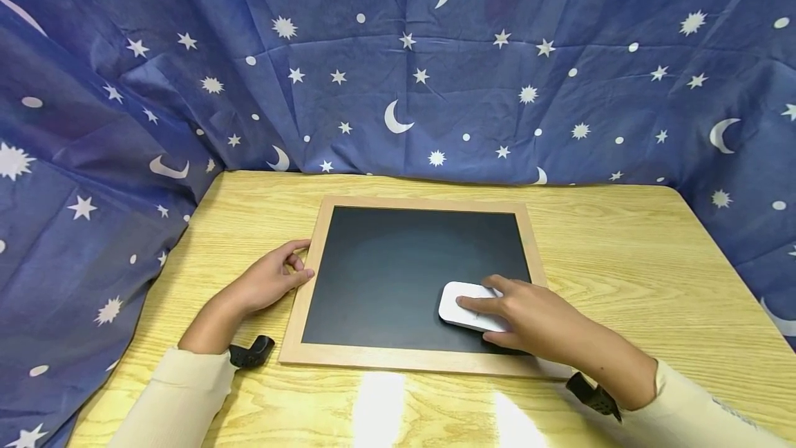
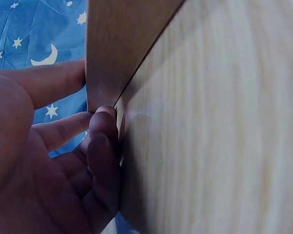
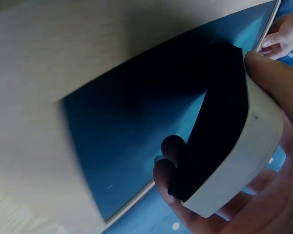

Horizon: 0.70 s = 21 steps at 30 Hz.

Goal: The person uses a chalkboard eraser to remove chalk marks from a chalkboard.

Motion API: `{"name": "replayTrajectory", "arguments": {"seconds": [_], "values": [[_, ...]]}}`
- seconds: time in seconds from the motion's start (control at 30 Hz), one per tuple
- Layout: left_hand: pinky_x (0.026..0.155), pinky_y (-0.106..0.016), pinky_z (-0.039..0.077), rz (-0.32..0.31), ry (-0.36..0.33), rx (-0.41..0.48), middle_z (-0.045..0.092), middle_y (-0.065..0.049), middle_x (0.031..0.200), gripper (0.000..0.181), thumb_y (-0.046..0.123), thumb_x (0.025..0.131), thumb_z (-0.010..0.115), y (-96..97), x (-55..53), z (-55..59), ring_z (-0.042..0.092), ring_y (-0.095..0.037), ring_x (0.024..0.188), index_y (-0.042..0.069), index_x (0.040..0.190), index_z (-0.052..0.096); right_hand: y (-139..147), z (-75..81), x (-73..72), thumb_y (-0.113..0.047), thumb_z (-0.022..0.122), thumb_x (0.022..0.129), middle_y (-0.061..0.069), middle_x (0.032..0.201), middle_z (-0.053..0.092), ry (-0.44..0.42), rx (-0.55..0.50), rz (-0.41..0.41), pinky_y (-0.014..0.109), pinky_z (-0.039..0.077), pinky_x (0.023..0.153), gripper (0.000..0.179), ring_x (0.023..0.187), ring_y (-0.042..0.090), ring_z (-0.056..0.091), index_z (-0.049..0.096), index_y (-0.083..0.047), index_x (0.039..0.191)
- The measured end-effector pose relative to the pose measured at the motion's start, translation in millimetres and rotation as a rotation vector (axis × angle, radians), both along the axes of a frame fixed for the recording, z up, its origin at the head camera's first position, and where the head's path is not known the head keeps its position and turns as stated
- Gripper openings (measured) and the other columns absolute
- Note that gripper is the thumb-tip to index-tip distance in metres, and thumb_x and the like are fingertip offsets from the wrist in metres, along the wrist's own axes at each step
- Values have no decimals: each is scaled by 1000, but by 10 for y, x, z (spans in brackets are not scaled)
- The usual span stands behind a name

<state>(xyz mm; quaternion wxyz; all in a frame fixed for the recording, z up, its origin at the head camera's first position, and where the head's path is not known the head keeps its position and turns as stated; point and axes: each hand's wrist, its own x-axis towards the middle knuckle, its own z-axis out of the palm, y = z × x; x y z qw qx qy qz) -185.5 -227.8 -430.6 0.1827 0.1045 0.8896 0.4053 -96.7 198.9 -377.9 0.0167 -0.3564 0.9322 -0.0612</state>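
Observation:
A small blackboard (image 1: 417, 275) with a light wooden frame lies flat on the table. My left hand (image 1: 271, 281) is at its left side, with thumb and forefinger touching the frame's outer edge; in the left wrist view the other fingers of the left hand (image 2: 53, 141) bend loosely beside the wooden frame (image 2: 119, 39). Over the board's lower right part, my right hand (image 1: 528, 313) grips a white board eraser (image 1: 466, 306). The right wrist view shows the eraser (image 3: 244, 146) tilted, its black underside facing the board, with fingers around its sides.
The board rests on a yellow wood-grain table (image 1: 634, 268). A blue curtain (image 1: 348, 95) with moons and stars hangs behind and at both sides. A black strap device (image 1: 251, 352) is on the left wrist, another (image 1: 593, 396) on the right.

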Motion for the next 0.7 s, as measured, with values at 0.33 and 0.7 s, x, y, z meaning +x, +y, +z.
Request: {"name": "replayTrajectory", "arguments": {"seconds": [0.33, 0.7], "values": [[68, -27, 45, -6, 18, -10, 55, -13, 105, 64, 21, 100, 62, 8, -3, 21, 53, -18, 75, 4, 154, 32, -453, -68, -109, -34, 80, 85, 16, 124, 63, 5, 8, 41, 41, 58, 69, 54, 90, 30, 70, 63, -32, 136], [68, -27, 45, -19, 9, 7, 54, -12, 105, 63, 20, 101, 61, 0, -6, -3, 53, -18, 74, 5, 155, 31, -680, -79, -191, -34, 80, 85, 13, 124, 62, 17, -14, 69, 41, 58, 71, 55, 90, 26, 69, 62, -32, 137]]}}
